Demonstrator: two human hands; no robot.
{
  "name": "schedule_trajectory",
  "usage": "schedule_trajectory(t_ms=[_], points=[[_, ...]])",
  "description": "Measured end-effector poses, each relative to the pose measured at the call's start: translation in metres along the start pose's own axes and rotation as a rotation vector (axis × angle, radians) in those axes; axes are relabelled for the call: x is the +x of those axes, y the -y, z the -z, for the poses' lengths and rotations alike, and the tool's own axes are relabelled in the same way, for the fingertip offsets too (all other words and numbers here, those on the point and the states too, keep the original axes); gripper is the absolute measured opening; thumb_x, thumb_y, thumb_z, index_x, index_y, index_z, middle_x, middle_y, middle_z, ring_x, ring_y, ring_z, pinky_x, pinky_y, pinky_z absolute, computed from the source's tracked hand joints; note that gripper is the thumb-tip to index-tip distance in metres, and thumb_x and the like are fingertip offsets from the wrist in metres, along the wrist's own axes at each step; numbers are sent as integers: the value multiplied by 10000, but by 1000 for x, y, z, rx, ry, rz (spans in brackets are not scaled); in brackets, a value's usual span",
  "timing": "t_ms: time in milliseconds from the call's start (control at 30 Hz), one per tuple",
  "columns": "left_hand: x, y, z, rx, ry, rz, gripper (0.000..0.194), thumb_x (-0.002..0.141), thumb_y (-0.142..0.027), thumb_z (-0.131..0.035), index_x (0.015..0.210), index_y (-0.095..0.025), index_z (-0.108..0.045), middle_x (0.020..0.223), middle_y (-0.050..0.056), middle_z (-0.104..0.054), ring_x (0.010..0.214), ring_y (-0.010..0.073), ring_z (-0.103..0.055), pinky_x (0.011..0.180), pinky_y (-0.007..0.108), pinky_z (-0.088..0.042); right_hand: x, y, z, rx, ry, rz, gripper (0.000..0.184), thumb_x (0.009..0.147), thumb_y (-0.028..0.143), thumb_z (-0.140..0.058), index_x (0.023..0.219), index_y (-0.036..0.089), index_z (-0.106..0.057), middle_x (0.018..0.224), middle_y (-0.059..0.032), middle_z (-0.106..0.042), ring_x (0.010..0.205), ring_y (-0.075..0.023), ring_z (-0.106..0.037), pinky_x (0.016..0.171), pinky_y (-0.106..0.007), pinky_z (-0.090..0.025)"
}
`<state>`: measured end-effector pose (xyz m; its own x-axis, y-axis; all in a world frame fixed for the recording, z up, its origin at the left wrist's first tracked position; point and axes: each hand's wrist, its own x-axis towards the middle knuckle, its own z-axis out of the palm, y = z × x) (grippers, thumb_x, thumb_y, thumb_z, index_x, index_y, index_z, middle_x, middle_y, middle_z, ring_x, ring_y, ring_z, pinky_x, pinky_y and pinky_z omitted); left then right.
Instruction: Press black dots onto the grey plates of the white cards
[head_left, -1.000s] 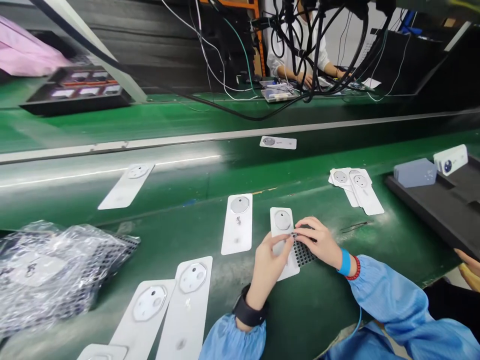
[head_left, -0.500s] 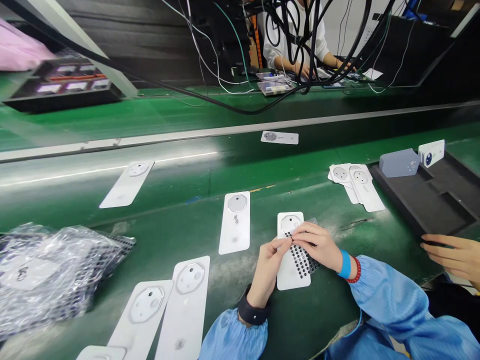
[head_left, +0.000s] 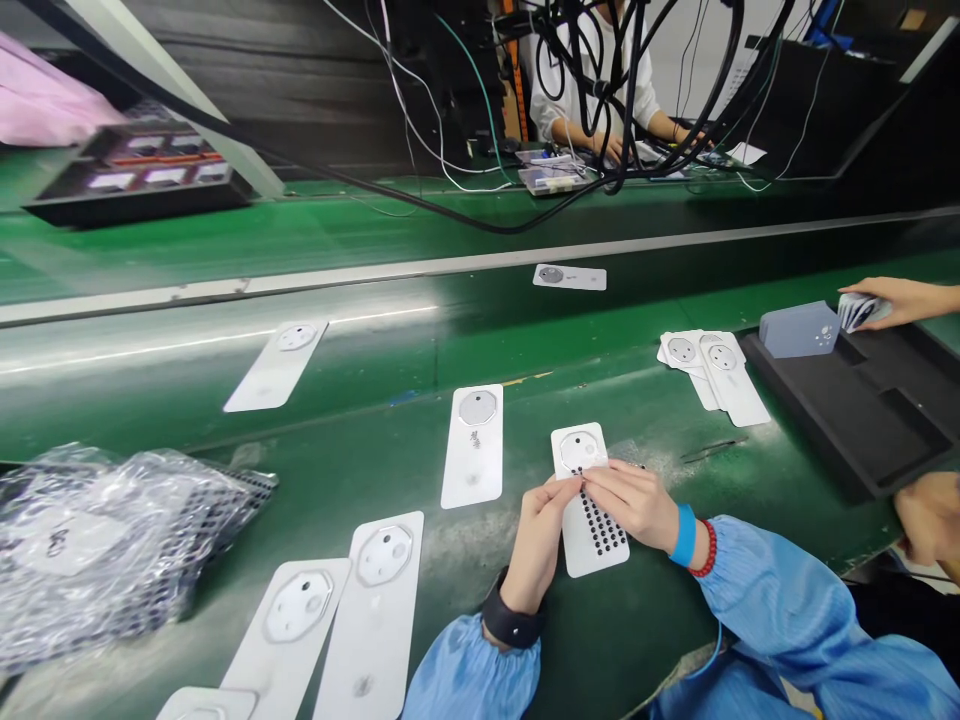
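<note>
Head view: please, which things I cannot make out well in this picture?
Card: its middle is hidden by the left hand and right hand.
Bag: contents blurred by the plastic.
Small cards: print too small to read.
Co-worker's hand: cut off by the right edge.

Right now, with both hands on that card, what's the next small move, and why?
Probably keep the card steady with your left hand and ease your right hand down off it. The fingertips of both hands meet just under the round disc, and the black dots run in rows below them.
</note>
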<state>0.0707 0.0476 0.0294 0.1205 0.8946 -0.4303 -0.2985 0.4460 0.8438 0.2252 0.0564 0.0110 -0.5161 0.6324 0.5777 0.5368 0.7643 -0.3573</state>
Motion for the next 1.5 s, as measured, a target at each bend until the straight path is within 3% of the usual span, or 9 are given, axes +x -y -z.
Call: schedule_trajectory(t_ms=[133,333,433,500,700,833,1000,1233,1500], points=[[5,-2,8,120,-44,-70,313,718,-410,-692,608,-118,-722,706,56,-650,625,158,-578,545,238,-434,-2,-5,2,63,7,-133,180,949,165,-474,960,167,-654,1000,-94,-733,893,-178,-712,810,-317,-597],[2,-20,42,284,-278,-200,210,667,-317,-724,803,-157,-727,768,47,-688,594,157,-564,515,238,-424,-5,-13,16,153,-27,-308,169,942,169,-476,935,185,-644,964,-77,-726,859,-181,-712,786,-310,-599],[-11,-29,39,279,-327,-270,610,707,-300,-694,1281,-179,-525,772,23,-698,545,150,-568,530,252,-453,5,-6,26,187,-73,-355,169,942,161,-470,941,191,-637,971,-86,-710,897,-191,-694,787,-320,-589],[-20,-33,28,279,-329,-299,749,732,-307,-677,1403,-176,-370,719,5,-693,560,162,-595,557,262,-477,17,4,32,213,-108,-359,157,931,159,-488,934,200,-639,976,-83,-692,908,-190,-676,797,-326,-577],[-35,-35,-1,236,-195,-283,246,731,-325,-675,927,-176,-678,817,58,-723,721,205,-667,644,274,-525,46,31,32,180,-177,-202,171,903,111,-517,941,211,-651,985,-77,-655,942,-200,-619,928,-441,-512],[-40,-34,-4,222,-219,-303,239,742,-328,-665,932,-185,-665,771,39,-714,607,175,-632,601,267,-516,44,32,28,160,-164,-182,180,901,97,-529,955,214,-653,984,-75,-650,944,-200,-610,940,-454,-505],[-43,-32,-7,240,-260,-339,255,767,-305,-643,995,-190,-660,941,66,-731,789,224,-677,713,291,-528,37,30,26,56,-160,-127,216,889,62,-531,986,201,-666,979,-73,-670,939,-188,-627,1003,-466,-456],[-40,-30,-8,212,-284,-327,236,736,-310,-704,929,-181,-659,909,72,-736,820,241,-688,736,303,-536,32,36,25,-200,-129,36,234,896,55,-519,1073,131,-651,1009,-115,-717,1012,-206,-642,999,-413,-463],[-37,-31,-1,222,-251,-285,248,743,-334,-713,909,-163,-646,874,68,-740,753,201,-689,651,255,-522,28,40,28,-174,-43,-18,388,872,72,-447,1228,139,-587,1136,-113,-684,1118,-230,-594,1055,-479,-396]])
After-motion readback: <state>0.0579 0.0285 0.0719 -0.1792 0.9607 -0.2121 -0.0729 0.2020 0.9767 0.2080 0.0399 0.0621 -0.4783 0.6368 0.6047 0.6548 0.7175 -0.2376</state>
